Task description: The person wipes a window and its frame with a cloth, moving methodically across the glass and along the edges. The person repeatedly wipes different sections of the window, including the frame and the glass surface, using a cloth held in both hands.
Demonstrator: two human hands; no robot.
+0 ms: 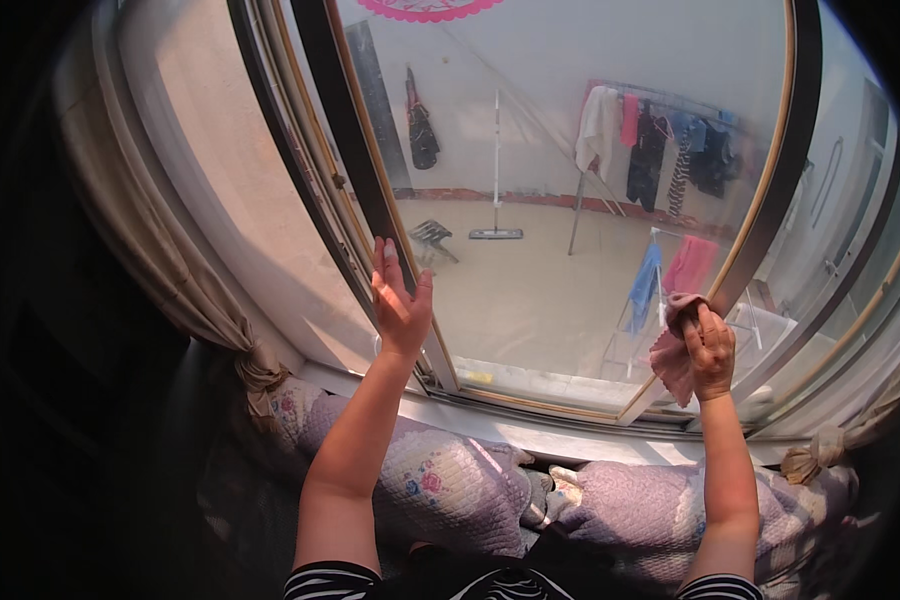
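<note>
A sliding window's glass pane [540, 300] in a dark frame stands in front of me. My left hand [403, 304], palm towards the window and fingers raised, rests at the left upright of the frame [360, 157] and holds nothing. At the lower right of the pane, my right hand [709, 345] grips a pink cloth [673, 367] with a scalloped edge. The cloth is bunched under the fingertips near the right upright, and part of it hangs down. Whether it presses on the glass or on the frame, I cannot tell.
A white sill [510, 433] runs below the window, with a quilted floral cover [450, 480] in front of it. Tied curtains [259, 367] hang at both sides. Through the glass show a flat mop [496, 233], a laundry rack with clothes [649, 150] and a smaller rack.
</note>
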